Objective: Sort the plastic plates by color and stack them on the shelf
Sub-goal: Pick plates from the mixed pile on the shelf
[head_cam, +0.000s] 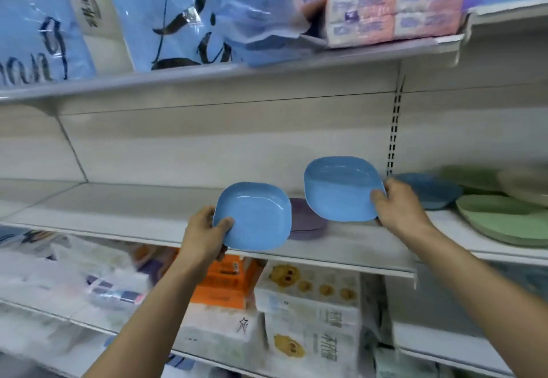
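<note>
My left hand (206, 236) grips a light blue square plate (255, 217) by its left corner, held above the front edge of the white shelf (118, 214). My right hand (398, 204) grips a second light blue plate (341, 189) by its right edge, raised and tilted over the shelf. Between and behind the two plates a purple plate stack (308, 225) rests on the shelf. On the right lie a darker blue plate (433, 190), green plates (501, 219) and a cream plate (525, 184).
The upper shelf (267, 69) carries blue plastic packs (178, 15) and pink tissue packs (394, 12) close overhead. Below the plate shelf stand boxed and wrapped tissue packs (308, 312). A slotted upright (393, 137) divides the back panel.
</note>
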`<state>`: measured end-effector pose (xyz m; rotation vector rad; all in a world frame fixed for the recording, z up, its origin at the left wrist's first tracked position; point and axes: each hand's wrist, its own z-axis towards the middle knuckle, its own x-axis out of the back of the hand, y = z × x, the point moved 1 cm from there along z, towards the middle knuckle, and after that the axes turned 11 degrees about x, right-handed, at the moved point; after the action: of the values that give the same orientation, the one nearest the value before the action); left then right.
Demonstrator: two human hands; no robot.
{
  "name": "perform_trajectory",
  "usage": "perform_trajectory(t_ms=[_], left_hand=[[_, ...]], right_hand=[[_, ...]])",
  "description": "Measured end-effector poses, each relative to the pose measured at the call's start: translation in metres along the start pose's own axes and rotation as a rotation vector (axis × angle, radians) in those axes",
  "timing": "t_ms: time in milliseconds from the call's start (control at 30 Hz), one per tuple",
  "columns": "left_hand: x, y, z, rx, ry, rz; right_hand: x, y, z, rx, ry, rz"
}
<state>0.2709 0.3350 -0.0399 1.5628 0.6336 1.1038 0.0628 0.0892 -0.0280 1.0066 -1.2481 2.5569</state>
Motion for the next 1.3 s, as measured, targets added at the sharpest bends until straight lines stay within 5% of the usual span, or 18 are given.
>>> perform_trajectory(t_ms=[333,633,933,1067,1300], left_hand=[[0.077,-0.038,0.104,0.153,0.08,-0.011],[0.046,-0.056,0.16,0.319,0.019,0.135],[0.028,-0.066,0.161,0.098,0.092,0.812],[0.029,-0.068,0.157,0.082,0.069,0.85],[0.063,-0.06,0.126,-0.171,0.271,0.661]], right_hand=[[-0.092,-0.043,0.021,-0.124,-0.029,0.085],[-0.129,-0.054,0.059,-0.126,-0.123,0.026],[-0.151,-0.058,0.076,-0.109,-0.221,-0.026],[-0.166,-0.066,0.077,-0.1,-0.251,0.021],[-0.207,-0.106,0.07,-0.099,-0.37,0.165]])
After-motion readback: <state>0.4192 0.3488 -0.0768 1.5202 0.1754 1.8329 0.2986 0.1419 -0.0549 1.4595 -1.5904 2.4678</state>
